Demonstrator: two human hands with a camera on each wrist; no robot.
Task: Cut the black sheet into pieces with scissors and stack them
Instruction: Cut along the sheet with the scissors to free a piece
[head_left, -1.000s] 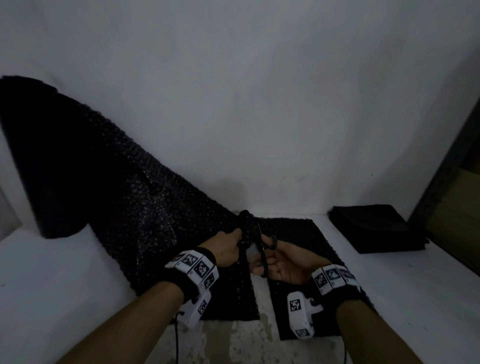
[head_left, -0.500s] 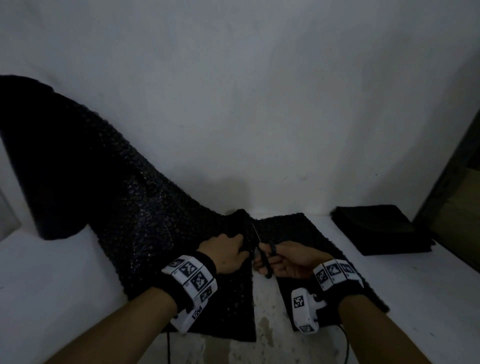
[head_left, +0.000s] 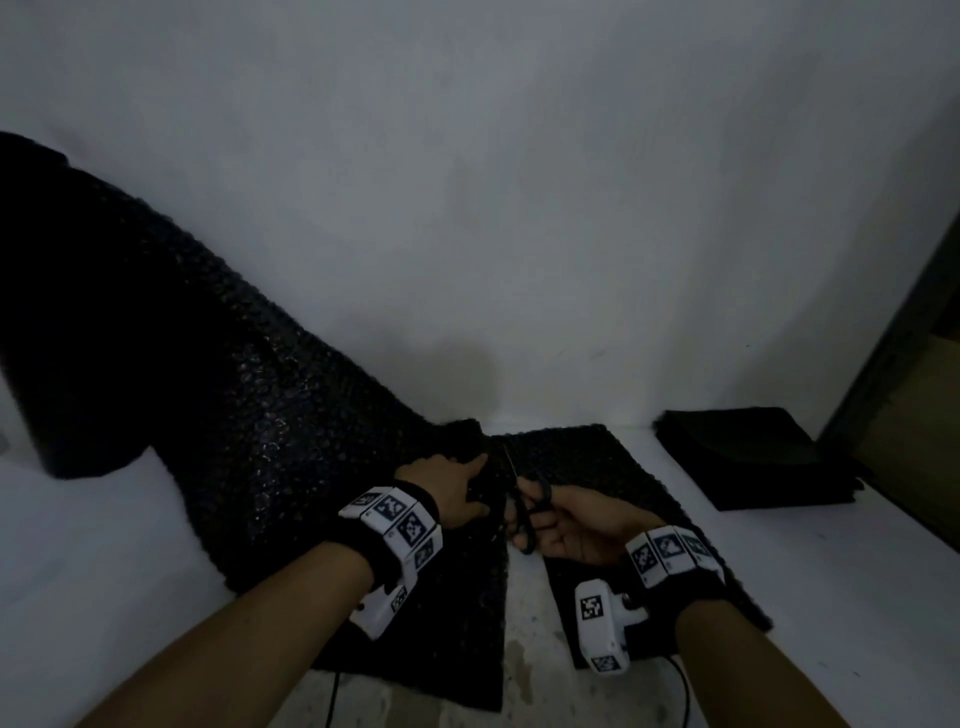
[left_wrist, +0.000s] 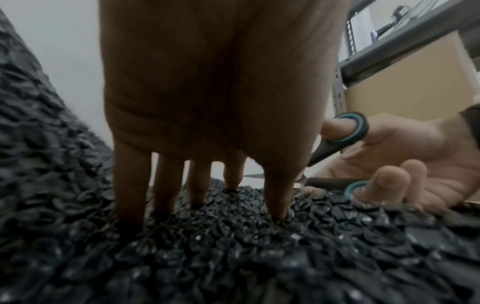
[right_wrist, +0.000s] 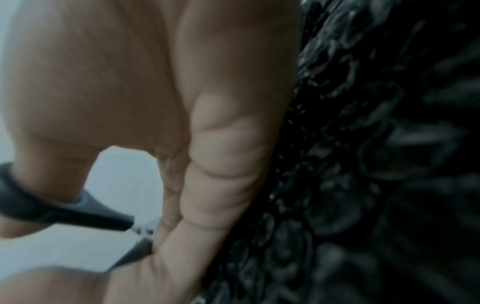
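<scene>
A black bubble-textured sheet (head_left: 249, 415) hangs down the wall at the left and runs onto the white table (head_left: 104, 545). A cut runs from its near edge towards the wall. My left hand (head_left: 467, 483) presses straight fingertips (left_wrist: 130, 185) onto the sheet (left_wrist: 233, 257) just left of the cut. My right hand (head_left: 550, 514) holds the black-and-teal scissors (head_left: 524, 514) with the thumb in one loop (left_wrist: 345, 131) and fingers in the other, blades pointing at the wall. The nearly freed piece (head_left: 613, 483) lies under my right wrist. In the right wrist view the scissors handle (right_wrist: 64, 211) shows beside the sheet (right_wrist: 376, 164).
A stack of cut black pieces (head_left: 748, 457) lies at the right, close to the wall. Beyond it stands a dark shelf frame (head_left: 893, 395) with a cardboard box (left_wrist: 415, 82). Worn bare tabletop (head_left: 530, 649) shows in the gap of the cut.
The gap along the cut has widened at the near edge as the right piece drifted right. Both hands stay at the far end of the cut, the scissors a little nearer the wall.
</scene>
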